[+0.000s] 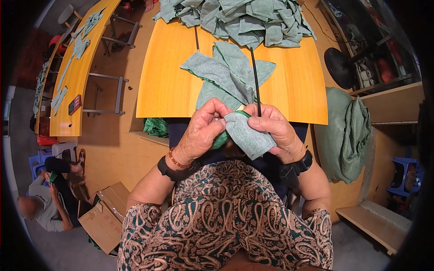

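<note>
In front of my body, over the table's near edge, I hold a small grey-green fabric piece (249, 135) with a bright green edge. The thumb and fingers of my left hand (209, 126) pinch its upper left edge. My right hand (274, 131) grips its right side, thumb on top. A thin black rod (255, 77) runs from the table down to my right hand; I cannot tell whether the fingers hold it. Several loose grey-green fabric pieces (217, 72) lie just beyond my hands. Darker green material (220, 141) shows beneath my left hand.
A large heap of fabric pieces (244, 20) covers the far side of the yellow table (158, 81). To the right stands a stuffed green sack (339, 135). At left are a long table (68, 95), an open cardboard box (101, 221) and a seated person (45, 203) handling green material.
</note>
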A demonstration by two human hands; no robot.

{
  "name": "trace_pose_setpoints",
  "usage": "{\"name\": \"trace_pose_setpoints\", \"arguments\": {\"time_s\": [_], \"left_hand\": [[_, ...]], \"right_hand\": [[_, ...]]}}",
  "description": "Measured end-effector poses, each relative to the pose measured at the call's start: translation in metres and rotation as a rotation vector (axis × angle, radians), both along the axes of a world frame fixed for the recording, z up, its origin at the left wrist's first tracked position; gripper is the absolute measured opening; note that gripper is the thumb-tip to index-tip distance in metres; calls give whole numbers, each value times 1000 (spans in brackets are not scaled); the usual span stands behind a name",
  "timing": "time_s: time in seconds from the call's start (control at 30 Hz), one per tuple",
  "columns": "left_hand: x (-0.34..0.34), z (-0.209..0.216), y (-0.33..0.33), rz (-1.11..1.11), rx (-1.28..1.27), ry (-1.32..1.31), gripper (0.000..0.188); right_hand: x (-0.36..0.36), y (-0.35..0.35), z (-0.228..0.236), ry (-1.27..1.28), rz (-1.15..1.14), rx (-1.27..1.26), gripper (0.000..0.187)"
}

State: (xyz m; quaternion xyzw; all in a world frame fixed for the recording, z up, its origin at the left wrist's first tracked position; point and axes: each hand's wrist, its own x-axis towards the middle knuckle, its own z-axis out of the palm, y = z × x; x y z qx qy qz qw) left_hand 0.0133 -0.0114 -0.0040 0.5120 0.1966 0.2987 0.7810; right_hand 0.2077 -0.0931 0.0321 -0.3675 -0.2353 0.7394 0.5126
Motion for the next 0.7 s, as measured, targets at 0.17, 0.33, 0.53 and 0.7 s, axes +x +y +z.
{"name": "trace_pose_setpoints", "arguments": {"time_s": [0.17,0.33,0.53,0.7], "left_hand": [[-5,2,4,209,141,129,7],[-4,10,8,306,162,132,7],[-9,8,15,314,76,123,8],[-9,4,18,295,106,201,9]], "right_hand": [[11,-8,9,-284,23,167,41],[23,-18,10,-858,-146,336,45],[28,-40,1,-1122,-41,466,33],[19,-45,-2,-989,11,425,36]]}}
